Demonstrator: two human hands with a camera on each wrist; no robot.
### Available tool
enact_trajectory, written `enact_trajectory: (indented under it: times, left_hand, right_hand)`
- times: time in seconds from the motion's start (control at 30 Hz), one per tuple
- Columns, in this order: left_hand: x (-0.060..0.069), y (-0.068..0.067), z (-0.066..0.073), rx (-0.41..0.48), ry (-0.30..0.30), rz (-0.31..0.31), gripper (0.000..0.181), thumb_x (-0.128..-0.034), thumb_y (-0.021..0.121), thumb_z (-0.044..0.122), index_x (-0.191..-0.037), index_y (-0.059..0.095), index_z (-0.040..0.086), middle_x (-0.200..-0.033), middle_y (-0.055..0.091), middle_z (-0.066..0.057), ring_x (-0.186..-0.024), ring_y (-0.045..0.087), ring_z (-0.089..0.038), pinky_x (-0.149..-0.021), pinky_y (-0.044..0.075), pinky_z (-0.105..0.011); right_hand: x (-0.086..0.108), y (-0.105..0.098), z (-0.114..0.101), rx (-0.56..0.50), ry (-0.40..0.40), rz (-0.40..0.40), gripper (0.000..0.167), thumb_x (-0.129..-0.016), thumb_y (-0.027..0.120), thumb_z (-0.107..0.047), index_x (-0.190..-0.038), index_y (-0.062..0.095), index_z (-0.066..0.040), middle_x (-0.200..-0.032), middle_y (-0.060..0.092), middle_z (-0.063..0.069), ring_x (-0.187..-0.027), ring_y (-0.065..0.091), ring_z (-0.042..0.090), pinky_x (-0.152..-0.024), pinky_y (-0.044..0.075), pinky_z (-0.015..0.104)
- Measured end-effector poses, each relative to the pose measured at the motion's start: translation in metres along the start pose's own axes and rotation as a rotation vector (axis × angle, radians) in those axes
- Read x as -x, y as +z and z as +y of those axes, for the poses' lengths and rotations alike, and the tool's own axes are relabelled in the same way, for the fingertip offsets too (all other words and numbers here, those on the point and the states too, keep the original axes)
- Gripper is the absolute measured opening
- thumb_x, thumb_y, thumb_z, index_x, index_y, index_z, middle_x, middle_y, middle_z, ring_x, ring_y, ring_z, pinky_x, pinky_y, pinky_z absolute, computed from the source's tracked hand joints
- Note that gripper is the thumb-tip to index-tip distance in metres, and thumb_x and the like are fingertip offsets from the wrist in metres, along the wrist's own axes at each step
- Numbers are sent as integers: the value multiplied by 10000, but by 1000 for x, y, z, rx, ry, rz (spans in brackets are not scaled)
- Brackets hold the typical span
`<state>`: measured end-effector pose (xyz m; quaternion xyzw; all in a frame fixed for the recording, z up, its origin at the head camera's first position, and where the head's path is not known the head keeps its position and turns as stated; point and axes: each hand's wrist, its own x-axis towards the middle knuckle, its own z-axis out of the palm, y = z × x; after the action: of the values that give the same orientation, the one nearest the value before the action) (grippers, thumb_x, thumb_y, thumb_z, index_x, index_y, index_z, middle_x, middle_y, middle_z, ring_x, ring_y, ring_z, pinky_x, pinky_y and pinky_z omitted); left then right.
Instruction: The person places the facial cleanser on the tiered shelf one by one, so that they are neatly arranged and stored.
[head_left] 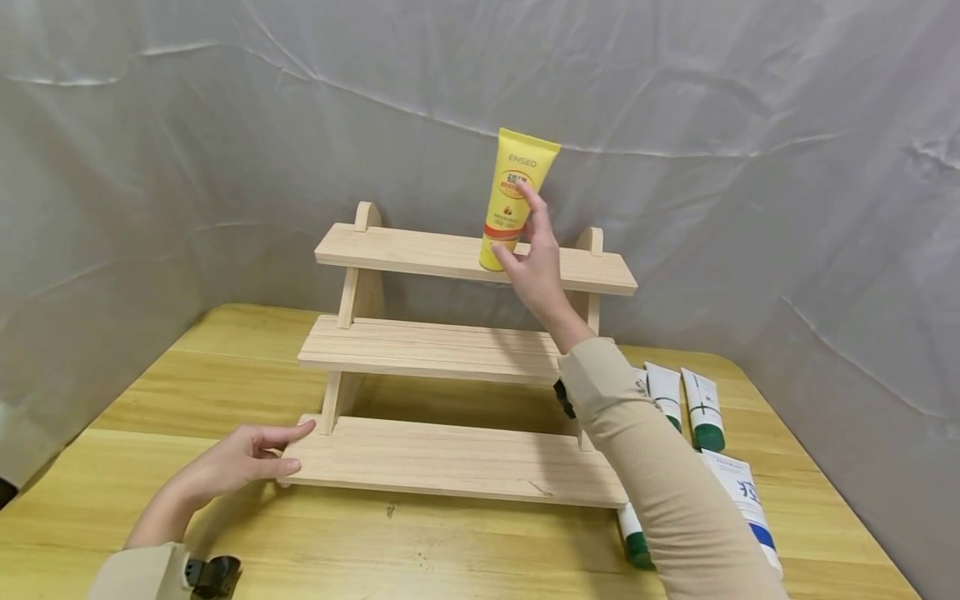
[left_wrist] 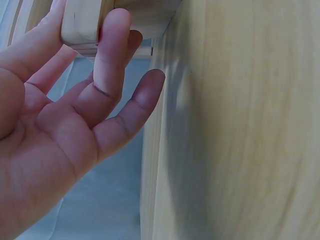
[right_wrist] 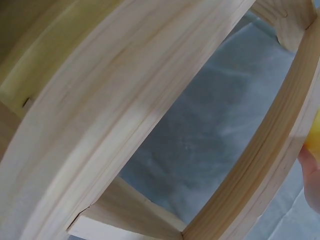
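Note:
A three-tier wooden display rack (head_left: 457, 461) stands on the table. My left hand (head_left: 228, 467) grips the left end of its bottom shelf, the thumb above and fingers around the edge; the left wrist view shows fingers (left_wrist: 111, 55) at the board's corner (left_wrist: 82, 22). My right hand (head_left: 542, 265) holds a yellow squeeze tube (head_left: 498, 196) between thumb and fingers. The tube is upright, cap down, at the top shelf (head_left: 427, 250), right of its middle. Whether the cap touches the board, I cannot tell. Only a fingertip (right_wrist: 313, 182) and a bit of yellow show in the right wrist view.
Several white tubes lie on the table (head_left: 465, 550) right of the rack: some with green caps (head_left: 705, 408), a larger one with a blue band (head_left: 738, 500). My right sleeve partly covers them. A grey fabric backdrop (head_left: 225, 150) hangs close behind and at both sides.

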<state>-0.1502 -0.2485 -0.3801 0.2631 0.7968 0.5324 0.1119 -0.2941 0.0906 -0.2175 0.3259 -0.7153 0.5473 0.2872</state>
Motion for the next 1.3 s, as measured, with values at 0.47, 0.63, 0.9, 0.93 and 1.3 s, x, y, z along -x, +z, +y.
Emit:
enact_trajectory:
  times: [0.47, 0.63, 0.9, 0.93, 1.3]
  left_hand:
    - [3, -1, 0, -23, -11, 8, 528, -871, 560, 56, -1260, 304, -193, -1206, 296, -456, -610, 582, -133, -713, 441, -180]
    - [4, 0, 1, -20, -14, 6, 528, -872, 559, 54, -1260, 301, -196, -1191, 330, -448, -613, 581, -130, -719, 438, -175]
    - [5, -1, 3, -7, -20, 8, 529, -869, 563, 60, -1251, 306, -201, -1244, 200, -446, -646, 591, -113, -702, 464, -210]
    - [4, -1, 3, -8, -21, 9, 528, -869, 564, 61, -1250, 309, -202, -1246, 198, -442, -664, 592, -106, -704, 464, -208]
    - [2, 3, 3, -16, -13, 18, 525, -862, 576, 64, -1237, 329, -207, -1249, 231, -420, -669, 584, -80, -711, 456, -191]
  right_hand:
    - [0, 13, -1, 148, 78, 73, 606, -739, 641, 117, -1244, 333, -16, -1131, 369, 136, -987, 468, 224, -687, 510, 300]
    - [1, 14, -1, 204, 125, 122, 492, -730, 686, 57, -1118, 384, 39, -993, 426, 131, -913, 507, 231, -693, 498, 269]
    - [4, 15, -10, 240, 170, 185, 353, -737, 674, 30, -1043, 499, 45, -912, 573, 158, -780, 605, 256, -689, 489, 283]
    - [4, 16, -11, 233, 181, 184, 346, -740, 667, 34, -1046, 506, 44, -921, 580, 161, -783, 609, 262, -685, 493, 286]
    - [5, 24, -15, 179, 240, 48, 431, -742, 655, 21, -1157, 545, -12, -1012, 593, 146, -826, 614, 252, -694, 497, 292]
